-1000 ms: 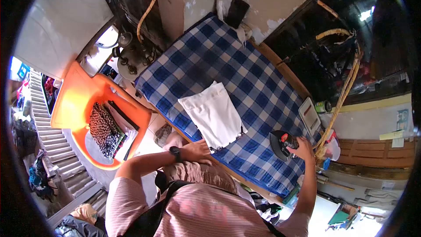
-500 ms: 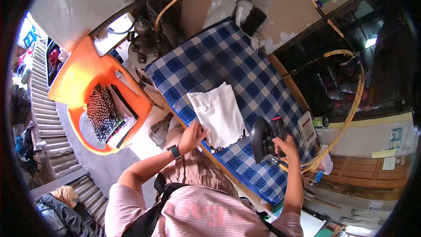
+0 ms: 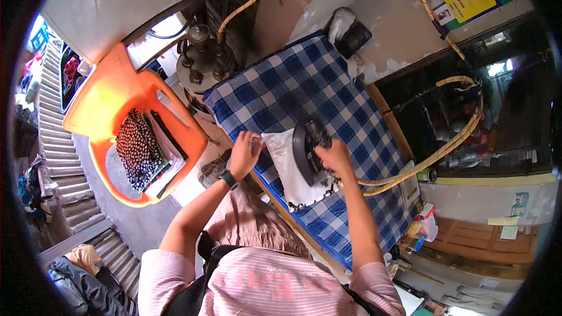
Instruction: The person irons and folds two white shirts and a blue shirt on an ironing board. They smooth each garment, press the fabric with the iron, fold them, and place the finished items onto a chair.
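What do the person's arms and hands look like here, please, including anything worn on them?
The left hand and the right hand are both bare, with no gloves and no rings that I can make out. The arms are uncovered up to the short sleeves of a pink shirt with thin pale stripes. A dark wristwatch sits on the left wrist.

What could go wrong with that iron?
The left hand holds the cloth right beside the iron, so fingers might get burned. The hose trails across the table from the right hand; it could snag and tug the iron. Left resting, the iron might scorch the cloth.
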The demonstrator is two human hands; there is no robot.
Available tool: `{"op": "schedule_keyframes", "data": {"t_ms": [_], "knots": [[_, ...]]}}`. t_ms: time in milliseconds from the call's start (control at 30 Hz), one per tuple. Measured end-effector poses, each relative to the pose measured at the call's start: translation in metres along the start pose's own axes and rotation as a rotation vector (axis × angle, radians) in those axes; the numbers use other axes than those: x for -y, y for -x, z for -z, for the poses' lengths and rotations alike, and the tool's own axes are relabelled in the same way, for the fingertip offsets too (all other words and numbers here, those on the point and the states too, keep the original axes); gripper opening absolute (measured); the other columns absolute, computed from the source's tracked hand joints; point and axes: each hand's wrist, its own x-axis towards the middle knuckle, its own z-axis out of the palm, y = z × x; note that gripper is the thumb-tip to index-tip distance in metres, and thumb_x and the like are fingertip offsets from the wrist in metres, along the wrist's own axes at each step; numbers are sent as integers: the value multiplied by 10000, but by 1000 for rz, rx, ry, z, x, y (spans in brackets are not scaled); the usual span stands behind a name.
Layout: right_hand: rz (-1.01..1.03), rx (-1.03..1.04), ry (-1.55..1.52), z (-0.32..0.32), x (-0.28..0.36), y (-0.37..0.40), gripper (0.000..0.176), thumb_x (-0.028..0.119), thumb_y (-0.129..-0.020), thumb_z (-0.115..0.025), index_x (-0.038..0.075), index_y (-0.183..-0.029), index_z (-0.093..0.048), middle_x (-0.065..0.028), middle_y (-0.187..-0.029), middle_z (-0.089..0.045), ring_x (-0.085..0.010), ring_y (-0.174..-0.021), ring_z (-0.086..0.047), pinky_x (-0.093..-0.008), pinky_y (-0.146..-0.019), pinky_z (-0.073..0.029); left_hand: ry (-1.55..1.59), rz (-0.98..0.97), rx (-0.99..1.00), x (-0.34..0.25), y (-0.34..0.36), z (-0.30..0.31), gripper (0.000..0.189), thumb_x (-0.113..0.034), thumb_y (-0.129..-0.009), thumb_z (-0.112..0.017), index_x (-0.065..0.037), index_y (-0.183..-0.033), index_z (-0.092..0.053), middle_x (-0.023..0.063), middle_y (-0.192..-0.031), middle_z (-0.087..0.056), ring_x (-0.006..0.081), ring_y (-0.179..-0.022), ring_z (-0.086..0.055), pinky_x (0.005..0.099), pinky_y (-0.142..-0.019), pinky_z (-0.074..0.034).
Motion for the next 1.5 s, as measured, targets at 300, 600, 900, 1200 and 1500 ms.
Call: {"op": "schedule_keyframes", "data": {"t_ms": [300, 600, 900, 1200, 1500], "knots": [[226, 224, 245, -50, 42, 32, 590, 318, -688, -689, 45, -1199, -578, -246, -1007, -656, -410, -962, -626, -443, -856, -499, 289, 239, -219, 57, 14, 52, 107, -61, -928, -524, -47, -1032, -542, 54, -898, -552, 135, -727, -509, 266, -639, -432], [-37, 19, 69, 27, -20, 16, 329, 289, -751, -646, 4, -914, -647, -202, -724, -655, -341, -659, -655, -428, -649, -519, 250, 244, -391, 67, 24, 66, 153, -112, -971, -510, -60, -1113, -533, 31, -953, -577, 98, -831, -552, 241, -700, -441], [-258, -529, 295, 58, -199, 127, 383, 265, -737, -717, 20, -1004, -594, -124, -808, -590, -249, -736, -583, -410, -640, -463, 95, 222, -622, 54, 69, 58, 310, -225, -995, -461, -16, -1224, -465, 123, -1184, -502, 212, -1068, -501, 333, -933, -399], [-314, -350, -905, -130, -156, 94, 314, 316, -841, -683, 45, -842, -523, -45, -662, -519, -149, -617, -561, -336, -476, -471, 121, -96, 83, -47, 53, -42, 451, -178, -964, -455, -31, -1382, -368, 250, -1483, -266, 397, -1394, -215, 422, -1126, -215], [703, -629, -180, 17, -38, 186, 344, 99, -731, -721, 82, -1019, -535, -116, -901, -652, -287, -764, -660, -382, -651, -523, 1491, 676, 722, -164, -15, -70, 705, -793, -786, -437, -121, -917, -606, 100, -767, -651, 286, -744, -648, 456, -749, -530]]}}
